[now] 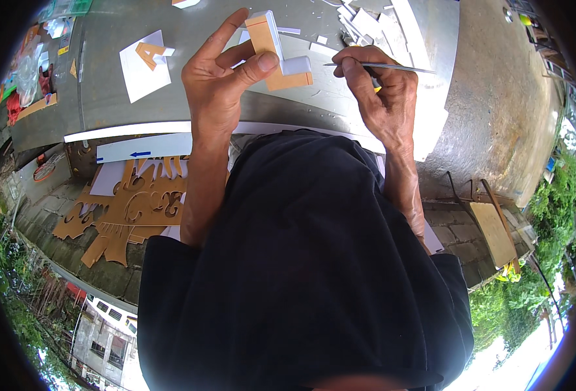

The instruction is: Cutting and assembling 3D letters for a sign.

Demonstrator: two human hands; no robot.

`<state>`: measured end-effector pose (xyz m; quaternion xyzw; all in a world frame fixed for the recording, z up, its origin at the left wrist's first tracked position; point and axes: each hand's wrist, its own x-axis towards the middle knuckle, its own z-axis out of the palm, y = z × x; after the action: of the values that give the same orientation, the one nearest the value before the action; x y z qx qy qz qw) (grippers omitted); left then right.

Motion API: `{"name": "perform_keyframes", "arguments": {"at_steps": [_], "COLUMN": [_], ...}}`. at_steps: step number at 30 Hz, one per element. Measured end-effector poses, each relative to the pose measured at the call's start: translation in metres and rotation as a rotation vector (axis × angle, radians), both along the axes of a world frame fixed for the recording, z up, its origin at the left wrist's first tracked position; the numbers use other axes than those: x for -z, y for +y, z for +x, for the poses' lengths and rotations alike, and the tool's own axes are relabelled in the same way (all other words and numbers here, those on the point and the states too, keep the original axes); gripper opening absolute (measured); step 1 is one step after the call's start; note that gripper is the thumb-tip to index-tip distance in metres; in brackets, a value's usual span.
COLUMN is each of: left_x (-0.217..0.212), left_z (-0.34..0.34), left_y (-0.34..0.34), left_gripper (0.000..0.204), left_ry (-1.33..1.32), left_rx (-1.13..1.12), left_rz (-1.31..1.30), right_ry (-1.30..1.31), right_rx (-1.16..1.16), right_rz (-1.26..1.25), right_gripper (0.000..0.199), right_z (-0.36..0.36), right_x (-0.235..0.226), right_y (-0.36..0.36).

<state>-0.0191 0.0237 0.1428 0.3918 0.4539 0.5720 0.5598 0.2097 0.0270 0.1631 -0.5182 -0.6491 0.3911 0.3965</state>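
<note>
My left hand (226, 72) holds up an L-shaped block letter (265, 32) between thumb and fingers. Brown paper covers its face, and its side walls are white. To the right, my right hand (386, 91) grips a slim, pointed metal tool (399, 66), its tip aimed left toward the letter but apart from it. A small yellow and dark bit shows under the right fingers; I cannot make out what it is. Left of my left hand, a brown cut-out letter (148, 56) lies on a white sheet (146, 81) on the grey metal table (190, 26).
White offcuts (366, 26) are heaped at the table's far right. A long white strip (268, 128) runs along the near edge. Below left lie brown cut-out boards (138, 202). Bags and clutter (30, 78) fill the far left. A wooden board (493, 231) stands at right.
</note>
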Motion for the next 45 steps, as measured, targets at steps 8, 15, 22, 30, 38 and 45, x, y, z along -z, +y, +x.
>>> {"name": "perform_keyframes", "arguments": {"at_steps": [8, 15, 22, 30, 38, 45], "left_x": [0.0, 0.016, 0.014, 0.014, 0.015, 0.017], "left_z": [0.001, -0.005, -0.004, -0.005, -0.004, -0.004], "left_y": [0.001, 0.003, 0.003, 0.003, 0.003, 0.003], "left_gripper": [0.07, 0.068, 0.068, 0.068, 0.069, 0.069], "left_ry": [0.01, -0.009, -0.015, -0.022, 0.002, 0.007], "left_rx": [0.018, 0.007, -0.006, 0.0, -0.003, 0.012], "left_rz": [0.005, 0.024, -0.003, 0.002, 0.019, 0.008], "right_ry": [0.145, 0.123, 0.121, 0.135, 0.128, 0.066], "right_rx": [-0.034, -0.057, -0.05, -0.036, -0.058, -0.107], "right_rz": [0.048, 0.075, 0.076, 0.077, 0.09, 0.093], "right_gripper": [0.014, 0.013, 0.013, 0.012, 0.012, 0.012], "right_z": [-0.006, -0.006, -0.007, -0.007, -0.007, -0.008], "right_x": [0.002, 0.007, 0.007, 0.009, 0.009, 0.006], "right_y": [0.003, 0.005, 0.005, 0.004, 0.006, 0.007]}}
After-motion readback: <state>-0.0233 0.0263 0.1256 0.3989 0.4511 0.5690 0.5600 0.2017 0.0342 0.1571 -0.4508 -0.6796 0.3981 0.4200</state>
